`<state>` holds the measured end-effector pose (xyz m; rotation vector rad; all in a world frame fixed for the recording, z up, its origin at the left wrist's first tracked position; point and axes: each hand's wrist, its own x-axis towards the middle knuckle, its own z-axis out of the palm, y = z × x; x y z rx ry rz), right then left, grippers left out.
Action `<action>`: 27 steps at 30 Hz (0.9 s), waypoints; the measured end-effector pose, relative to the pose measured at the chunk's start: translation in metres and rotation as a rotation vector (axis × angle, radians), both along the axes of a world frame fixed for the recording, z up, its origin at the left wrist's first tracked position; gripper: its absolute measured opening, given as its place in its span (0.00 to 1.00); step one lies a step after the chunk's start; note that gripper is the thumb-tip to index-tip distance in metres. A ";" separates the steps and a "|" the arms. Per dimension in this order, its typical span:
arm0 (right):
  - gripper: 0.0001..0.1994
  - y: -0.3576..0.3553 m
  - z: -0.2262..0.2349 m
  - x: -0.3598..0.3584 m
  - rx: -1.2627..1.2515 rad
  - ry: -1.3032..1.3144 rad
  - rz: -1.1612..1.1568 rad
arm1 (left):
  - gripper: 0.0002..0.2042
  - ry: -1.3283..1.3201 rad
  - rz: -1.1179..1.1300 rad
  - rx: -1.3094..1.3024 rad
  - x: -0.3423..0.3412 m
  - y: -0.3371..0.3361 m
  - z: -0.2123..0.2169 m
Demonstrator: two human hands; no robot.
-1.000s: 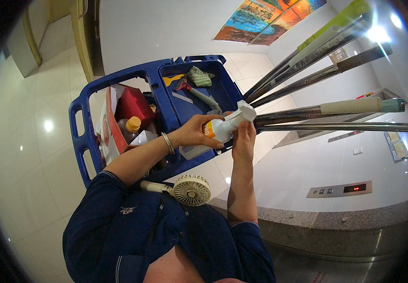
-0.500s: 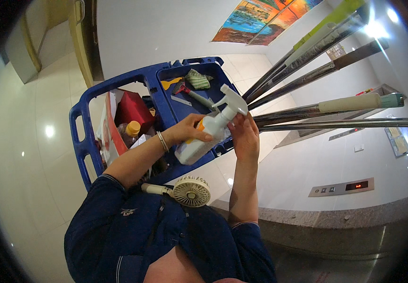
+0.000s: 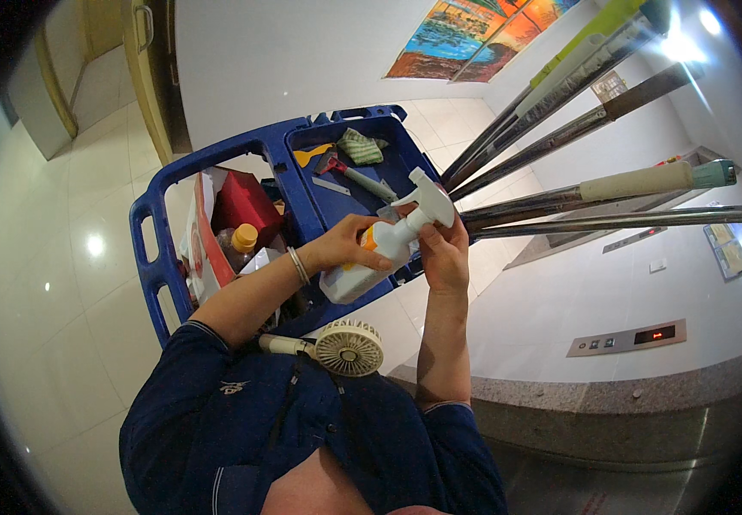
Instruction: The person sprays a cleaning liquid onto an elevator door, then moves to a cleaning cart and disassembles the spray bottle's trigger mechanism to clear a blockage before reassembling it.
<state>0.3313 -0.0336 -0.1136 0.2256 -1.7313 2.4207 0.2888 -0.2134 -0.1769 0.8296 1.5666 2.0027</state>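
Listing first: left hand (image 3: 355, 246), state?

Clamped. Thumb on the near side, fingers wrapped around the body of one white spray bottle (image 3: 394, 244), orange patch on its label partly covered by the grip.

Right hand (image 3: 446, 257), state?

Closed at the upper end of the same bottle. Thumb set against the collar below the white spray head (image 3: 433, 204); other fingers bent behind it, partly hidden.

Pose of the arms?

Left forearm: slanting up and rightward from the lower left, bangles (image 3: 298, 266) at the wrist. Right forearm: nearly upright in view, wrist below the spray head. Both hands side by side.

Location of the bottle?

Held above the near edge of the blue cart (image 3: 301, 206), tilted, base toward lower left, spray head toward upper right. Beyond it, in the cart's tray: striped cloth (image 3: 362, 147), yellow scraper (image 3: 313, 154).

Changes on record?

One second ago: bottle foreshortened, base hidden by the left hand; now its length shows, nozzle toward upper left. Half a second ago: right fingers looser under the spray head; now drawn in around the collar. Left grip: much the same as half a second ago.
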 end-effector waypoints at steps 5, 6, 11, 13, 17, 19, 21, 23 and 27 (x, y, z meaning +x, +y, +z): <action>0.34 -0.004 -0.006 0.002 0.343 0.014 -0.296 | 0.34 0.166 0.130 -0.028 0.010 0.012 0.002; 0.35 -0.001 -0.005 0.002 0.223 0.029 -0.201 | 0.34 0.162 0.100 -0.018 0.010 0.011 0.004; 0.32 0.003 0.002 0.010 -0.006 0.090 0.044 | 0.33 0.041 -0.148 0.049 0.001 0.003 -0.003; 0.27 0.003 0.002 0.012 0.203 0.088 -0.107 | 0.32 0.124 -0.024 0.032 0.011 0.008 0.007; 0.26 -0.004 0.003 0.009 0.343 0.042 -0.323 | 0.30 0.149 0.103 -0.004 0.021 0.016 0.011; 0.25 -0.008 0.018 0.018 0.098 0.057 -0.143 | 0.30 0.128 0.068 0.005 0.019 0.011 0.012; 0.23 -0.003 0.022 0.024 0.038 0.075 -0.026 | 0.29 0.067 -0.006 0.021 0.019 0.004 0.014; 0.23 0.010 0.009 0.020 0.140 0.072 -0.086 | 0.29 0.109 -0.042 0.023 0.021 0.006 0.014; 0.24 -0.002 0.008 0.018 0.281 0.053 -0.319 | 0.29 0.218 0.138 -0.015 0.031 0.019 0.018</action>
